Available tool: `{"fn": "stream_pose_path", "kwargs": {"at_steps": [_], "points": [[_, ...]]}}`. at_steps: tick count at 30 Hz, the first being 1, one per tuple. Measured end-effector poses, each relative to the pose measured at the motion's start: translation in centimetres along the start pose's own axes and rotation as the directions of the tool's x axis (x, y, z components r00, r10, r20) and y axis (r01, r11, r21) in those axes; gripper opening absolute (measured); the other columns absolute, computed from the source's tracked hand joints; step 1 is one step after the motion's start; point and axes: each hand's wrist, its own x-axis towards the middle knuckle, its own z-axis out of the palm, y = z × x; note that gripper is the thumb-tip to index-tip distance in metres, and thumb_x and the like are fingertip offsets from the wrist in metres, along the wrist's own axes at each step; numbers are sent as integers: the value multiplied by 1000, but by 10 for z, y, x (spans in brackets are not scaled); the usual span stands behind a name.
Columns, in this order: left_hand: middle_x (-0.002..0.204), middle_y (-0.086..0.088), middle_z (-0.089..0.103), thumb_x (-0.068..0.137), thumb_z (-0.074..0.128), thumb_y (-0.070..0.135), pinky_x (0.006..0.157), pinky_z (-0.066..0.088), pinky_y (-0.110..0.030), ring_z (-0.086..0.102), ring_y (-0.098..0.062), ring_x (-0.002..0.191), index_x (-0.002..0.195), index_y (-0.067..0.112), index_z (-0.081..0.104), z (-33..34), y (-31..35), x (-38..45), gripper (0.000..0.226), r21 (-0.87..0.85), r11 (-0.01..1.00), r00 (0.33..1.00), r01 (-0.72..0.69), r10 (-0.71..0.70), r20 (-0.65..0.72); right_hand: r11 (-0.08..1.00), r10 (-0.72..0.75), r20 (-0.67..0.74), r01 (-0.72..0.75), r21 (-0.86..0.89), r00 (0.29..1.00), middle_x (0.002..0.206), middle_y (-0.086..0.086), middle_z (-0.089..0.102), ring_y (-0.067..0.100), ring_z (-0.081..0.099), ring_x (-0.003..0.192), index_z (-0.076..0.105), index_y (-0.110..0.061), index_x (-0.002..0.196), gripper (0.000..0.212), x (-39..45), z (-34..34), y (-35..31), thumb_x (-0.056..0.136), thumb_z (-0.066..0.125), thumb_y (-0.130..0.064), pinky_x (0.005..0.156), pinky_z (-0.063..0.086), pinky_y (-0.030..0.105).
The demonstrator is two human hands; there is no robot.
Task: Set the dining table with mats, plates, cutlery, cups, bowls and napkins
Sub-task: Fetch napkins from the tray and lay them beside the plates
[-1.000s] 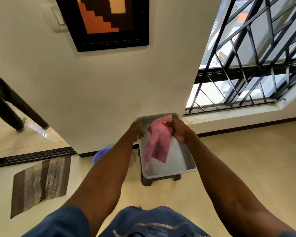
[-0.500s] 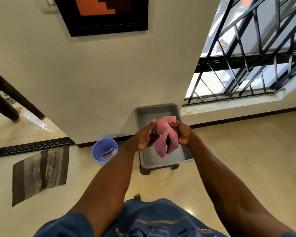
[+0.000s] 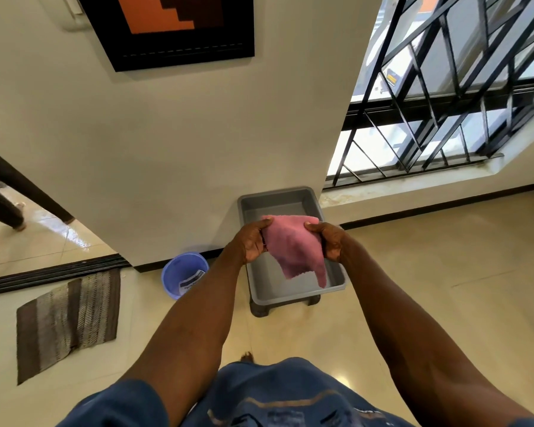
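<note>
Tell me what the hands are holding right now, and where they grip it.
The pink cloth. The left hand pinches its upper left edge and the right hand its upper right edge; the rest hangs over the grey tub.

Pink cloth [image 3: 295, 248], grey tub [image 3: 293, 291], lilac-blue bucket [image 3: 179, 277], brown-and-beige striped mat [image 3: 67, 318] — herringbone weave, black-framed orange-and-brown stepped picture [image 3: 170, 26], cream floor [image 3: 444, 272].

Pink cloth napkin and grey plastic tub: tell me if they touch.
Cannot tell. In the head view both hands hold the pink cloth napkin over the grey plastic tub; its hanging corner overlaps the tub floor, showing no clear gap.
</note>
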Motion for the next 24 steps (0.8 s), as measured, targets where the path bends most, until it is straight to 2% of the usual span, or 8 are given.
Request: {"fn": "stream_pose_path", "kwargs": {"at_steps": [1, 2, 3, 4, 5, 11, 19, 24], "points": [[114, -20, 68, 88, 68, 32, 82, 56, -40, 66, -29, 97, 118, 2, 64, -1, 2, 5, 42, -3, 1000, 999, 29, -29, -30, 984, 99, 93, -84, -159, 991, 77, -7, 64, 5, 63, 69, 54, -13, 124, 51, 0, -8, -4, 88, 66, -46, 74, 55, 23], [113, -20, 69, 85, 71, 32, 83, 55, -41, 66, -30, 95, 117, 1, 64, -3, 5, 7, 45, 10, 998, 997, 60, -59, -46, 895, 321, 387, -143, -423, 865, 90, 5, 68, 12, 66, 79, 55, -7, 127, 45, -4, -8, -14, 92, 62, -34, 77, 56, 29], [108, -19, 70, 84, 73, 30, 83, 54, -41, 67, -30, 93, 114, 1, 66, -4, 6, 8, 43, 27, 996, 996, 80, -78, -50, 791, 519, 466, -197, -579, 716, 104, 16, 68, 21, 66, 88, 57, -3, 127, 40, 0, -4, -22, 93, 61, -23, 77, 56, 33], [104, -17, 71, 84, 73, 28, 82, 54, -40, 67, -29, 91, 110, 2, 67, -6, 6, 6, 38, 57, 994, 994, 91, -87, -60, 690, 621, 419, -208, -693, 662, 111, 22, 65, 26, 65, 94, 58, -1, 125, 37, 5, -3, -29, 91, 62, -17, 76, 56, 35], [100, -16, 72, 84, 72, 24, 81, 55, -40, 67, -28, 90, 108, 3, 68, -8, 5, 6, 32, 82, 992, 994, 93, -87, -67, 698, 628, 467, -185, -692, 623, 112, 21, 65, 28, 65, 95, 59, 0, 123, 36, 15, -10, -32, 89, 64, -14, 75, 55, 34], [95, -11, 71, 83, 69, 0, 75, 57, -35, 68, -24, 88, 108, 7, 67, -19, 0, 10, 26, 156, 985, 994, 79, -66, -90, 776, 556, 488, -211, -594, 673, 114, 18, 63, 28, 62, 98, 60, -1, 118, 40, 18, -12, -17, 80, 72, -7, 71, 54, 33], [106, -16, 66, 74, 80, 5, 63, 53, -33, 65, -29, 91, 113, 14, 58, -18, 1, 24, 45, 217, 976, 946, 1, 69, -316, 815, 469, 438, -185, -549, 767, 111, 16, 61, 29, 62, 101, 58, -11, 119, 42, 21, -15, -6, 81, 71, 0, 77, 55, 36], [104, -14, 67, 73, 73, -9, 72, 57, -32, 66, -27, 91, 112, 10, 65, -16, 6, 23, 44, 288, 957, 974, -9, 73, -215, 825, 423, 466, -118, -553, 777, 109, 18, 65, 32, 63, 106, 68, -9, 100, 20, 20, -15, -8, 82, 71, -1, 87, 56, 39]]}}
